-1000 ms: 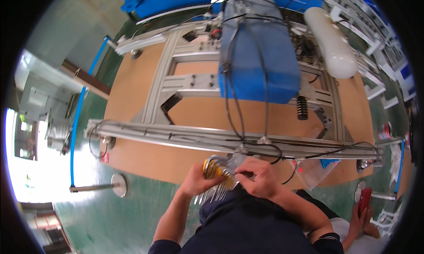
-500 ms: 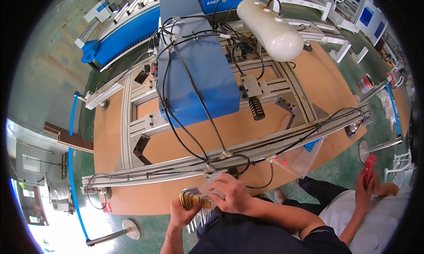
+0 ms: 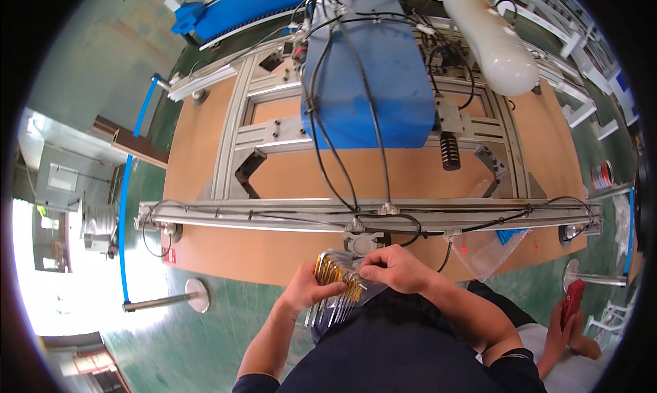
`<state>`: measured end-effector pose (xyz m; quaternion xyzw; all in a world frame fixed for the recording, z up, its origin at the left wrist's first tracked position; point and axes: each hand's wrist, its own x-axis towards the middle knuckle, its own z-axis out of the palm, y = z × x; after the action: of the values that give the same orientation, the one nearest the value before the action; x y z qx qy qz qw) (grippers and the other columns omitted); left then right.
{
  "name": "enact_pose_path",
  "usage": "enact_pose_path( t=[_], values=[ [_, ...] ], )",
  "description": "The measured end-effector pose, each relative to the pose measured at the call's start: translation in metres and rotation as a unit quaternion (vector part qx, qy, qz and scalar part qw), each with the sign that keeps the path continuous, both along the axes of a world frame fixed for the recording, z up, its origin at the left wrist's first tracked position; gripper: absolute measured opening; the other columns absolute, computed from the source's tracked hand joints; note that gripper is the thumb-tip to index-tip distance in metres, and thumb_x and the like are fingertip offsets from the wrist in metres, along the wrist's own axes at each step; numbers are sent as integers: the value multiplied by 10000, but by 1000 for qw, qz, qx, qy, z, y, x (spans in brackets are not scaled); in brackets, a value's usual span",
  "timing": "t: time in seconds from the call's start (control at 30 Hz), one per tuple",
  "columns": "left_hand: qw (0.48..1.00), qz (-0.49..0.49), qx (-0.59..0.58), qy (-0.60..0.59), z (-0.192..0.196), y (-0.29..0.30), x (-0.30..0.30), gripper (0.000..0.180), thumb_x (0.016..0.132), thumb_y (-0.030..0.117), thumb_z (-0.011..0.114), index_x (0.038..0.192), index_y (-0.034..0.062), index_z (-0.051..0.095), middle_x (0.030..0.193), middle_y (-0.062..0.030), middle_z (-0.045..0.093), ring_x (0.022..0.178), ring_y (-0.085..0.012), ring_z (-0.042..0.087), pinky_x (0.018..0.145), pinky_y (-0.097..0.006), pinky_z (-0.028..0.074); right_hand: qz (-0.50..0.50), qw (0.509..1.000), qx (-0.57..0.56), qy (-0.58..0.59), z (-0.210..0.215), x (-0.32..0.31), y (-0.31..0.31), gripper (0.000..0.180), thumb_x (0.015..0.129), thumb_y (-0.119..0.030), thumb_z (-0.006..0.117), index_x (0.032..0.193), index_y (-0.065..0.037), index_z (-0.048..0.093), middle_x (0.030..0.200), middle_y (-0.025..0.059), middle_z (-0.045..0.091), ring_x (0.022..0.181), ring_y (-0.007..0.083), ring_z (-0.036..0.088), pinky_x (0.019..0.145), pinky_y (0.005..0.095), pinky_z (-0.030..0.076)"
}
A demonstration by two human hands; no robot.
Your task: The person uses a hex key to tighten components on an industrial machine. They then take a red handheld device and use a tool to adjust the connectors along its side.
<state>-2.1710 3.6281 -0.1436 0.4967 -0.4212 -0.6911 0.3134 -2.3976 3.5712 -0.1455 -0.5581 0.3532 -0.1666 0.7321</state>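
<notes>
My left hand (image 3: 311,288) is wrapped around a set of hex keys (image 3: 337,273) with a yellow holder. Their bent silver ends point up and the long shafts hang downward. Beside the set, my right hand (image 3: 398,268) has its thumb and fingers pinched together at the right side of the keys. What sits in that pinch is too small to make out. Below the right fingers shows a pale, see-through piece, perhaps plastic (image 3: 373,292). Both hands are in front of my body, near the front rail (image 3: 294,220) of a metal frame.
A blue machine housing (image 3: 369,85) with black cables and a white tank (image 3: 489,44) stands on the aluminium frame over a brown board (image 3: 226,253). A plastic bag (image 3: 489,256) lies at right. Another person's hand (image 3: 558,331) holds a red device (image 3: 572,300). Blue-belted posts (image 3: 197,296) flank the board.
My view has shifted, so the machine sits farther right and higher. The right hand has come down from above the keys into a pinch beside them. The left hand keeps its hold.
</notes>
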Motion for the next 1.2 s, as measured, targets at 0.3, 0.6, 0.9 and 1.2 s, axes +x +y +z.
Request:
enact_pose_path(
  t=[0.3,0.6,0.9,1.2],
  values=[
    [1000,25,9,8,3,4,5,263,761,128,754,940,-17,627,813,-12,642,738,-72,567,663,-238,479,-46,998,-4,32,9,1,3,175,855,-159,635,880,11,668,672,-5,590,640,62,487,598,235,416],
    [986,38,-64,-147,15,-3,-9,254,752,150,737,935,-1,647,785,-21,658,723,-63,578,664,-254,489,-124,952,-247,133,8,10,21,144,744,-137,713,738,-1,666,673,106,648,602,160,619,551,277,467],
    [957,86,-100,-260,0,10,-11,171,743,128,715,838,1,651,679,-43,650,612,-89,582,577,-277,478,-145,846,-490,155,1,25,27,115,686,-131,670,617,-80,593,624,64,561,591,255,582,533,354,462],
    [958,75,-126,-245,-9,10,-8,195,748,134,707,883,6,649,712,-60,659,628,-108,594,592,-290,485,-86,902,-374,197,-5,34,23,135,742,-194,623,690,-69,630,699,86,596,675,289,612,604,389,490]
  ],
)
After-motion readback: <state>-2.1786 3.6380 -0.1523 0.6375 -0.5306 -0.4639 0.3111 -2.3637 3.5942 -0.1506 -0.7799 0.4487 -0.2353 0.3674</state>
